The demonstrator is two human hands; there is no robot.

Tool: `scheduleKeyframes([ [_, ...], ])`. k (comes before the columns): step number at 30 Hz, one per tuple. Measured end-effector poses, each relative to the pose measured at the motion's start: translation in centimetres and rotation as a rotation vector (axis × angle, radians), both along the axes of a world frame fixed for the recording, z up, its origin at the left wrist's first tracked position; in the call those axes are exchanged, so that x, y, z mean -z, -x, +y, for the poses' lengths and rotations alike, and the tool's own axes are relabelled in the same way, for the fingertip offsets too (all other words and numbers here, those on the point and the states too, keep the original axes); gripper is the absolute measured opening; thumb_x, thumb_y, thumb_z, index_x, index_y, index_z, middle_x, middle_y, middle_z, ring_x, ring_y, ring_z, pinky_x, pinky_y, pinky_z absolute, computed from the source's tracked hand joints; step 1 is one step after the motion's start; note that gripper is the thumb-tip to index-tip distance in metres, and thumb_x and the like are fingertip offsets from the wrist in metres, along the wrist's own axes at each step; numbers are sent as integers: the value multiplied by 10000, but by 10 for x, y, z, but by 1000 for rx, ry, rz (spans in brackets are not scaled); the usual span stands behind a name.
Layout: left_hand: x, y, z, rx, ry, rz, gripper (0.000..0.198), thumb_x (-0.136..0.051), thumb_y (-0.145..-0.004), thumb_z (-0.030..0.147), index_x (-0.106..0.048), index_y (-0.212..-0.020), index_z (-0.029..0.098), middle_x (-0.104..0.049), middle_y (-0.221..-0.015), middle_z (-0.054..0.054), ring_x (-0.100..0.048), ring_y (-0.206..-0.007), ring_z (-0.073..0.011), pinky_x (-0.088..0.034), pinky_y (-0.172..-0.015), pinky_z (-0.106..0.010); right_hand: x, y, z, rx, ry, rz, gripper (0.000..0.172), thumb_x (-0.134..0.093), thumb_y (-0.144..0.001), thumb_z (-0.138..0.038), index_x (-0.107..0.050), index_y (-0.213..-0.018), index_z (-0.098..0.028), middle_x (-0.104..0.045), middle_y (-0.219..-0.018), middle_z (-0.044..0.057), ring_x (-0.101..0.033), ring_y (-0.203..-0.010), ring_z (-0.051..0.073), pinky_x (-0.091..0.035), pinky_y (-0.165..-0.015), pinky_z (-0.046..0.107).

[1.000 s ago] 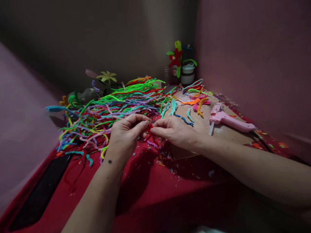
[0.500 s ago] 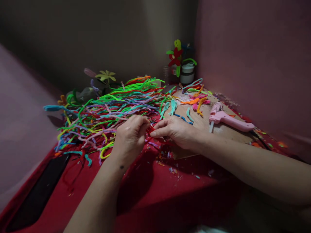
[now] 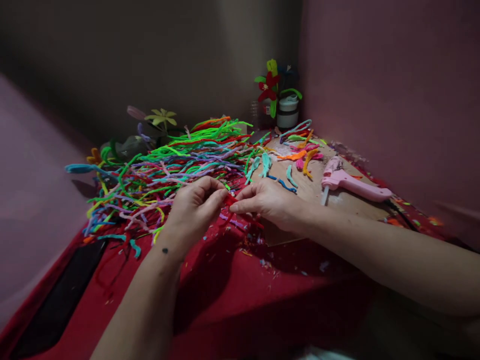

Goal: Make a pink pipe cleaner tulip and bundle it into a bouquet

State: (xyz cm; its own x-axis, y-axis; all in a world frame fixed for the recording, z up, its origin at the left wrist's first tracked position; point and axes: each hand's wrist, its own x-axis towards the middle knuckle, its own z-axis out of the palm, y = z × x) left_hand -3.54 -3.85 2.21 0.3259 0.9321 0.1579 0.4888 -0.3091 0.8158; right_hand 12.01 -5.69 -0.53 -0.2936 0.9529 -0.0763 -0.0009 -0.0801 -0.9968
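Observation:
My left hand point(image 3: 198, 205) pinches one end of a small red fuzzy piece point(image 3: 228, 200) between thumb and forefinger. Facing it, my right hand point(image 3: 266, 200) grips the same red piece, part of which trails out below the fingers. The two hands are close together, with only a short stretch of red between their fingertips. Behind them lies a large pile of colourful pipe cleaners point(image 3: 210, 132). Right of the pile, turquoise shaped pieces point(image 3: 266, 164) rest on a tan board point(image 3: 315, 187).
A pink glue gun point(image 3: 356, 185) lies on the board at the right. Behind stand a lidded cup point(image 3: 288, 112) and a red flower point(image 3: 268, 87). A long black object point(image 3: 60, 300) lies at the left. Fluff scraps dot the red cloth point(image 3: 225, 310).
My left hand has turned and shifted slightly left, its thumb now extended towards the right hand. More of the red piece shows between the hands. The view has shifted slightly.

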Motion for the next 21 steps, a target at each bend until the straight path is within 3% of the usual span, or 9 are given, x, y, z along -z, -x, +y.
scheduleKeyframes([
  [3, 1, -1, -1, -42, -288, 221, 99, -565, -736, 264, -584, -677, 186, -524, -552, 24, -421, -495, -96, -307, -475, -199, 2, 1, 2, 4, 39, 26, 204, -616, -677, -179, -538, -492, -142, -414, -387, -55, -312, -371, 52, -196, -405, 241],
  [6, 1, 0, -1, -43, -351, 270, 94, -580, -718, 252, -579, -646, 192, -544, -572, 16, -437, -515, -103, -315, -497, -205, 1, 2, 2, 41, 23, 12, 181, -627, -670, -172, -554, -508, -136, -415, -386, -59, -305, -370, 44, -190, -404, 234],
  [8, 2, 1, 0, -41, -224, 181, 106, -593, -715, 267, -571, -644, 192, -502, -526, 27, -403, -465, -92, -299, -459, -201, -1, 2, 1, 67, 7, -26, 178, -631, -668, -170, -557, -511, -134, -413, -389, -62, -298, -369, 39, -189, -408, 230],
  [12, 1, 3, 2, -7, 276, -154, 201, -587, -748, 357, -542, -661, 182, -433, -482, 50, -309, -350, -52, -220, -346, -178, -5, 1, 0, 85, -54, -101, 182, -610, -680, -157, -545, -511, -133, -421, -428, -57, -319, -404, 45, -216, -429, 232],
  [14, 2, 2, 3, 14, 444, -265, 232, -619, -729, 358, -517, -636, 172, -451, -494, 47, -291, -325, -35, -179, -316, -164, -6, 0, -1, 92, -132, -167, 202, -594, -688, -154, -528, -497, -136, -420, -449, -53, -333, -436, 50, -223, -447, 236],
  [17, 2, 1, 3, 8, 501, -350, 237, -658, -697, 295, -496, -594, 156, -451, -467, 49, -286, -302, -20, -173, -298, -145, -5, 0, -2, 87, -220, -242, 213, -579, -692, -155, -519, -489, -140, -410, -462, -53, -334, -465, 54, -231, -464, 237],
  [21, 2, -1, 2, -7, 468, -398, 225, -654, -695, 261, -494, -584, 148, -450, -437, 53, -275, -275, -13, -192, -282, -140, -5, 0, -1, 59, -147, -168, 157, -594, -667, -158, -554, -517, -139, -442, -458, -49, -357, -453, 58, -250, -455, 231],
])
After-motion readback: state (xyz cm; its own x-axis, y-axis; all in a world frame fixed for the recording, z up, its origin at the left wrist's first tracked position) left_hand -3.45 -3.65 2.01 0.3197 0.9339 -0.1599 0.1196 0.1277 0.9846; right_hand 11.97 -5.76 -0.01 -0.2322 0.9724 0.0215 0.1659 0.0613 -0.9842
